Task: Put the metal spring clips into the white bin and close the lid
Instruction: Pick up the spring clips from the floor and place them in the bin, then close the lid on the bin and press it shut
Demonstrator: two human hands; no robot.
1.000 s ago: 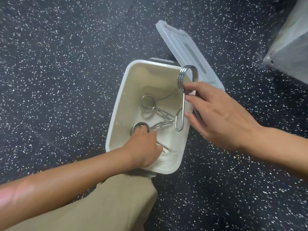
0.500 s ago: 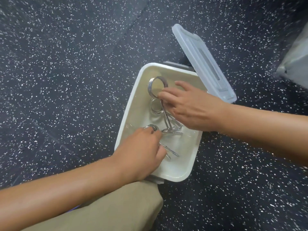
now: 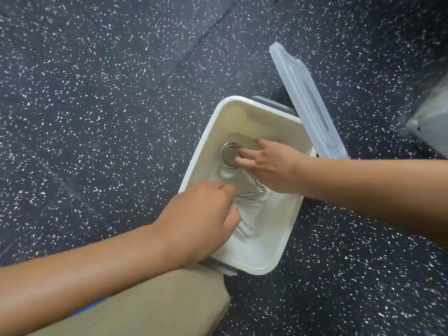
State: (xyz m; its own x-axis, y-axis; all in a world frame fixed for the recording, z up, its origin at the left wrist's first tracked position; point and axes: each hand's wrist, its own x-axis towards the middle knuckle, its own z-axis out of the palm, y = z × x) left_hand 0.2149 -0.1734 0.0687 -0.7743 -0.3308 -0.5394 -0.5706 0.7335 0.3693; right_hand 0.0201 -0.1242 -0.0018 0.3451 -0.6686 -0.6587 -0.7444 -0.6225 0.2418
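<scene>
Down inside white bin (image 3: pixel 287 226), spring clip (image 3: pixel 229 155) against right hand (image 3: pixel 271 167) fingers (image 3: pixel 243 162)

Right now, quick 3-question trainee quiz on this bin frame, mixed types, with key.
1. True or false: the lid is shut over the bin.
2. Which hand's fingers lie at the clip's ring? A) left hand B) right hand
3. Fill in: both hands reach ____ the bin.

Key:
1. False; the lid stands open at the far edge.
2. B; the right hand is at the ring, while the left hand covers other clips nearer the front.
3. inside
</scene>
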